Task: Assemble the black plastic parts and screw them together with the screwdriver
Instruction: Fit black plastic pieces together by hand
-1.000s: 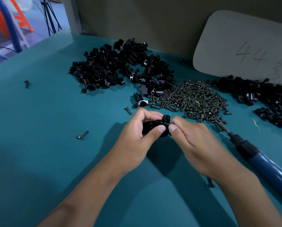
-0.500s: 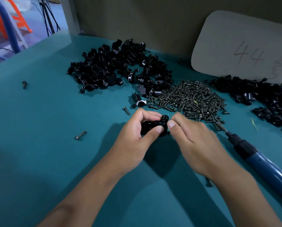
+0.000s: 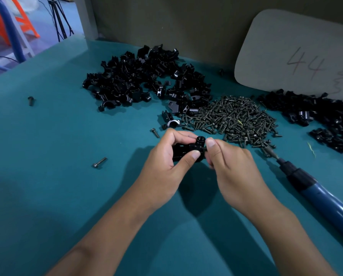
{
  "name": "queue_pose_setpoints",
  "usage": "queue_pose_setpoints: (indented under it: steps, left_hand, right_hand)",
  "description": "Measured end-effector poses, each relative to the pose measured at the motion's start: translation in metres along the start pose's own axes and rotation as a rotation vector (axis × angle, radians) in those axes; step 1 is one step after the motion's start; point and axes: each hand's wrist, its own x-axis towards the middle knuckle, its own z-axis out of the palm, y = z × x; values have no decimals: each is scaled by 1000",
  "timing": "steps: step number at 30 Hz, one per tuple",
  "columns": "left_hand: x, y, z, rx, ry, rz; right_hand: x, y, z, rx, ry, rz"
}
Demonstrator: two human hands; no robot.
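Left hand: gripping the black plastic assembly above the table, fingers curling over its far side, thumb pressing its near face.

Black plastic assembly: glossy, blocky, lying with its long axis roughly left to right; short round boss with an open bore standing up at its right end, facing upward.

Right hand: meeting the assembly's right end, thumb and curled fingers pinching there; item in the pinch too small and hidden to be telling.

Electric screwdriver: lying on the table to the right, well apart from the right hand; smooth blue barrel, black collar, thin metal bit pointing up-left into the edge of the screw heap; long axis running diagonally from lower right to upper left.

Screw heap: dark metal screws, loosely piled just beyond the hands.

Black part pile, left: shiny moulded clamp halves with half-round saddles, heaped behind the screws.

Black part pile, right: similar black pieces, spreading along the right edge.

Loose screws: lying singly on the teal matte surface.

Grey board: round-cornered, leaning at the back, bearing a handwritten "44".
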Motion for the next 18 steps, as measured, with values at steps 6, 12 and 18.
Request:
queue_pose_setpoints:
  steps: [6, 12, 18]
  left_hand:
    - [1, 0, 2, -11, 45, -4]
    - [3, -1, -1, -46, 80, -4]
    - [2, -1, 0, -22, 86, 25]
  right_hand:
    - [0, 3, -6, 30, 0, 0]
    - [5, 0, -18, 79, 48, -195]
    - [3, -3, -11, 130, 166, -196]
